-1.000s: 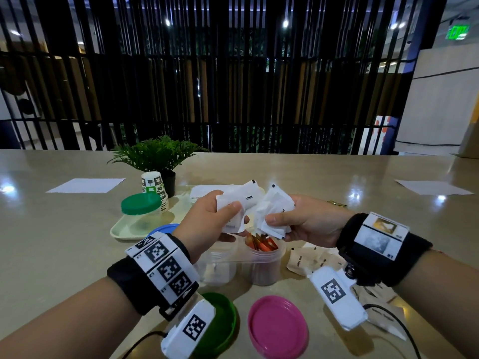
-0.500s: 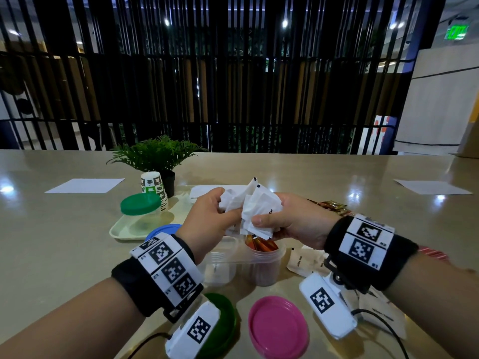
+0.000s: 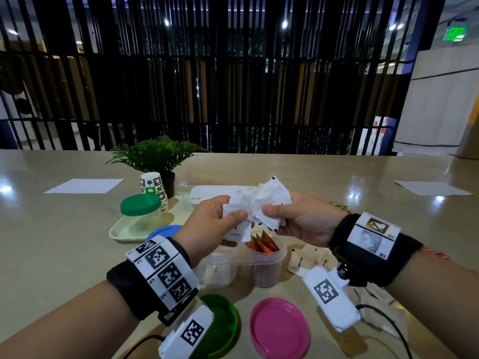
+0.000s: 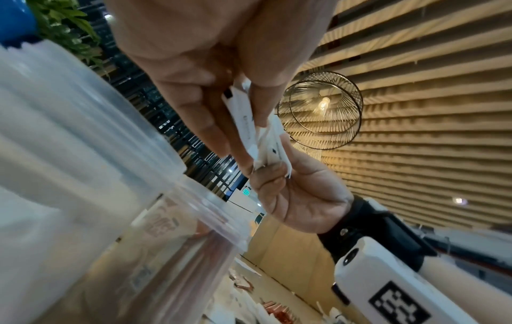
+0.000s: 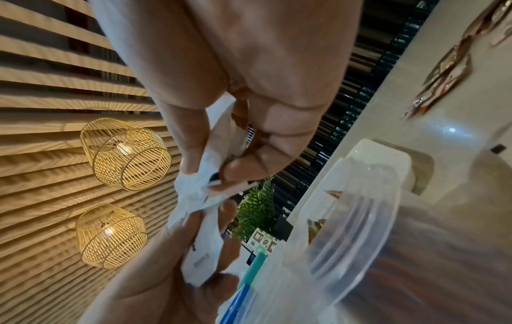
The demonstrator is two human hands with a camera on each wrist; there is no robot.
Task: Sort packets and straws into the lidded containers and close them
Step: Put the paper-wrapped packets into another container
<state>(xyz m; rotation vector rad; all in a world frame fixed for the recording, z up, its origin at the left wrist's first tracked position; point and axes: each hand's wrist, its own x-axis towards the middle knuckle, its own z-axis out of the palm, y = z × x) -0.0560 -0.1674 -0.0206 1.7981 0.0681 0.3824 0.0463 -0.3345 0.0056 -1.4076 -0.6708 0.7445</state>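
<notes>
Head, hands: your left hand (image 3: 207,226) and right hand (image 3: 303,221) both pinch one bunch of white packets (image 3: 256,206) above two open tubs.
Head, done: right tub (image 3: 267,265) holds orange packets; far tub (image 3: 141,211) on the tray wears its green lid.
Head, left: near tub (image 3: 220,270) looks almost empty; pink lid (image 3: 280,329) and green lid (image 3: 223,325) lie off on the desk (image 3: 51,255); loose packets (image 3: 305,260) remain.
Left wrist: your fingers (image 4: 194,114) curl on the packets.
Right wrist: thumb and fingers (image 5: 191,140) clamp the same bunch.
</notes>
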